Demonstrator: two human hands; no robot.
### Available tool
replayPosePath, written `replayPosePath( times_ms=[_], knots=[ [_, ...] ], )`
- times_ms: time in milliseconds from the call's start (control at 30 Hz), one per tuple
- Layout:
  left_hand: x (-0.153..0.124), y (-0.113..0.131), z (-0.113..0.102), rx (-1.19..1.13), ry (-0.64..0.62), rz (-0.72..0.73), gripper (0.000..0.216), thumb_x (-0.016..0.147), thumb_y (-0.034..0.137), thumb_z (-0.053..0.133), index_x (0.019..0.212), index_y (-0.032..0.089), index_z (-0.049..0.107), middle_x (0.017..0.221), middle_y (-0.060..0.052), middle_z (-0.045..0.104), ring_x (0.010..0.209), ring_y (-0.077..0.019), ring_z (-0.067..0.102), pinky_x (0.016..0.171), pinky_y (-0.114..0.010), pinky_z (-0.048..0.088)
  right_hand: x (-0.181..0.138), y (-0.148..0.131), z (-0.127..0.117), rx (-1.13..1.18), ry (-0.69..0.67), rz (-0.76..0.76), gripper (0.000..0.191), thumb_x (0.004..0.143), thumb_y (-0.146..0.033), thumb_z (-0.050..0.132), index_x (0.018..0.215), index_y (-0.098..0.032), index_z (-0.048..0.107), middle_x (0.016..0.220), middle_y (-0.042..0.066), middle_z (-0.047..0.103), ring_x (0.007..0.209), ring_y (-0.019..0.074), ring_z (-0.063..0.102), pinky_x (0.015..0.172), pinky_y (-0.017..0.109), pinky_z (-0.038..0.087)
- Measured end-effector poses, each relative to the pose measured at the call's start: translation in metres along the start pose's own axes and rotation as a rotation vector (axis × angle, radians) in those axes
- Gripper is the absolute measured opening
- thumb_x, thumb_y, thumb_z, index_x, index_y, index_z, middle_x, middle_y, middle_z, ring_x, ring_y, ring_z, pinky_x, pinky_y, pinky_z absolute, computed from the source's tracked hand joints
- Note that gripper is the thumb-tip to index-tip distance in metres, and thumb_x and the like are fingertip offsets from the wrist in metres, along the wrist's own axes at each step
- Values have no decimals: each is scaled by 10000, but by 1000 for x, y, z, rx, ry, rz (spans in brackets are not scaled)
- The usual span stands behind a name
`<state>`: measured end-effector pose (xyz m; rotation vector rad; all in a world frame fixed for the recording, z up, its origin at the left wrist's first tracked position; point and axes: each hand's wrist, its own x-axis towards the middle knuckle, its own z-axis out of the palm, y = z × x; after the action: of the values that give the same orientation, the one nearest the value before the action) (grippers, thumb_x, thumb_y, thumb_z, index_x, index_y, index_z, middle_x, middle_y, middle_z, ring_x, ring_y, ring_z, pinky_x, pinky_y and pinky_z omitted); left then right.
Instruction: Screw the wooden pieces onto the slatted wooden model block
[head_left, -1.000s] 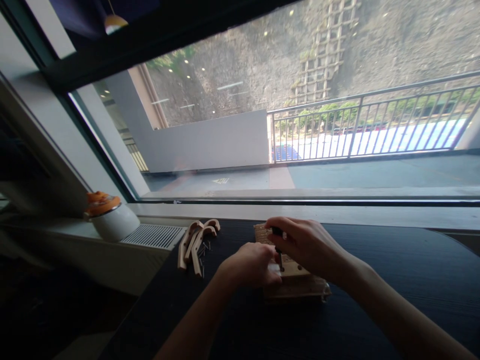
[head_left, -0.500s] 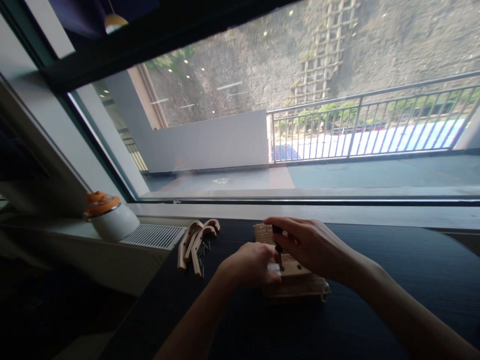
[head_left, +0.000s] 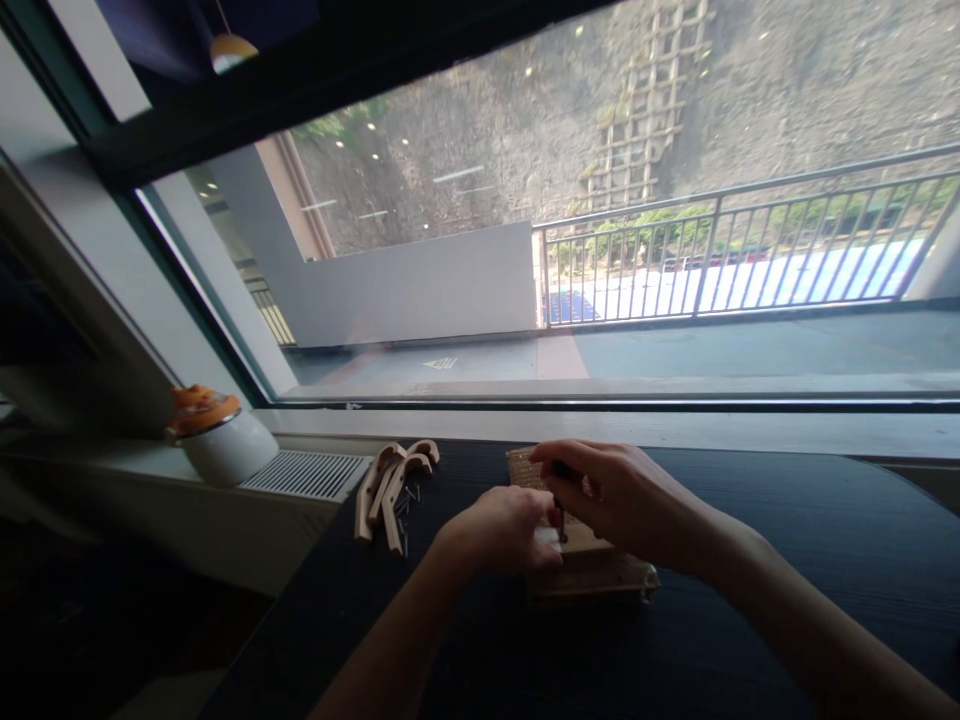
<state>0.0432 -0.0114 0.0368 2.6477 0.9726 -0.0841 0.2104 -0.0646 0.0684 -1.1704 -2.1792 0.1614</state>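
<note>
A flat wooden assembly point(head_left: 592, 575) lies on the dark table point(head_left: 787, 560) near the window. My right hand point(head_left: 622, 495) is wrapped round the black handle of a small screwdriver point(head_left: 559, 500), held upright with its tip down on the wood. My left hand point(head_left: 499, 530) is curled and presses on the left side of the wooden piece, fingertips close to the screwdriver tip. What lies under those fingertips is hidden.
Several curved wooden parts point(head_left: 390, 480) and small dark screws point(head_left: 409, 497) lie to the left on the table. A white pot with an orange lid point(head_left: 217, 435) stands on the sill beside a vent grille point(head_left: 307, 473). The window looks onto a railing point(head_left: 735, 255).
My right hand has turned slightly on the screwdriver handle, fingers shifting a little. The left hand and the wooden piece stay where they were.
</note>
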Motion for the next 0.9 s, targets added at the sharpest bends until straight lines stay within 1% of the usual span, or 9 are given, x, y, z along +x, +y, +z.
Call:
replayPosePath(
  times_ms=[100, 267, 367, 500, 567, 733, 767, 833, 900],
  knots=[
    [-1, 2, -2, 0, -11, -24, 269, 731, 381, 583, 942, 217, 614, 842, -15, 657, 753, -182, 596, 650, -246, 434, -3, 0, -9, 45, -79, 15, 348, 855, -189, 482, 1180, -249, 592, 943, 25, 706, 739, 138, 621, 611, 218, 445],
    [-1, 3, -2, 8, -12, -53, 266, 722, 374, 588, 939, 224, 624, 856, -22, 663, 768, -193, 606, 653, -254, 444, -4, -1, -19, 76, -131, 41, 335, 875, -217, 468, 1179, -265, 601, 997, 23, 703, 763, 142, 633, 610, 214, 452],
    [0, 4, -3, 16, -13, -47, 272, 726, 389, 590, 935, 220, 631, 869, -26, 667, 781, -197, 610, 665, -255, 445, -4, 0, -19, 76, -124, 24, 325, 877, -227, 475, 1171, -262, 610, 1025, 31, 700, 779, 149, 641, 622, 218, 462],
    [0, 5, -3, 13, -24, -58, 261, 727, 383, 581, 923, 218, 631, 839, -19, 667, 750, -186, 608, 630, -243, 433, -4, 2, -16, 29, -88, 26, 294, 876, -247, 490, 1134, -258, 630, 987, 28, 711, 799, 163, 645, 619, 222, 462],
    [0, 5, -3, 12, -17, -56, 249, 728, 381, 575, 908, 218, 630, 826, -18, 666, 740, -185, 607, 620, -243, 428, -3, 2, -14, 13, -69, 24, 301, 875, -249, 496, 1146, -256, 625, 991, 31, 711, 815, 168, 645, 637, 228, 466],
    [2, 1, 0, 44, -4, 1, 244, 736, 378, 580, 906, 204, 612, 870, -31, 666, 790, -200, 612, 669, -261, 438, -4, -1, -12, 25, -46, -33, 352, 892, -219, 450, 1214, -224, 593, 1105, 85, 670, 863, 175, 634, 665, 237, 478],
    [2, 1, 0, 50, -6, 3, 250, 738, 380, 580, 910, 201, 609, 884, -35, 665, 803, -204, 613, 678, -264, 440, -4, -2, -12, 28, -42, -34, 359, 893, -225, 453, 1229, -225, 582, 1090, 86, 675, 843, 171, 635, 659, 238, 478],
    [1, 1, -1, 46, -13, -6, 258, 742, 386, 577, 914, 197, 609, 893, -37, 665, 806, -205, 614, 681, -264, 444, -4, -2, -12, 39, -43, -18, 379, 887, -238, 478, 1259, -242, 551, 989, 64, 703, 756, 155, 638, 627, 238, 473],
    [1, 2, -2, 32, -16, -19, 258, 742, 387, 577, 913, 198, 615, 884, -34, 666, 788, -198, 616, 672, -259, 446, -4, -2, -12, 60, -50, 6, 367, 880, -247, 499, 1243, -252, 551, 904, 37, 713, 682, 139, 629, 589, 231, 463]
  ],
)
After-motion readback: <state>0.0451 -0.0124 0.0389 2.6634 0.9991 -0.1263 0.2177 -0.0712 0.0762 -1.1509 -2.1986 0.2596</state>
